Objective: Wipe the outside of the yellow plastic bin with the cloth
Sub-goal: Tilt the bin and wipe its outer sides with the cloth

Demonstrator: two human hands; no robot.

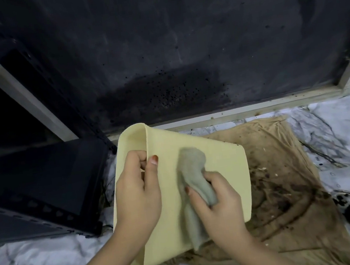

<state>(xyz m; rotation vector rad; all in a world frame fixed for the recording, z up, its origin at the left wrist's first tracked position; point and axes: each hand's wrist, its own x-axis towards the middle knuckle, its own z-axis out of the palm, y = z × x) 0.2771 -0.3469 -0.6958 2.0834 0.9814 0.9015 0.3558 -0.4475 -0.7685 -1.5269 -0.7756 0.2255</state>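
step: mid-wipe, bin [223, 170] side wall | left hand [136, 193] grips rim | right hand [220, 206] clutches cloth [194, 174] against wall | next: sweep unwiped wall right of cloth, then turn bin

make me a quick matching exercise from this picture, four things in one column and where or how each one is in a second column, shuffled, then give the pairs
Column one:
1. yellow plastic bin
2. grey cloth
3. brown sheet
4. left hand

Column two:
A. spread on the marble floor, soiled with dirt
B. grips the bin's rim, thumb on the outer wall
C. tipped on its side, opening to the left
D. bunched in the right hand, against the bin's outer wall

Pairs: 1-C, 2-D, 3-A, 4-B
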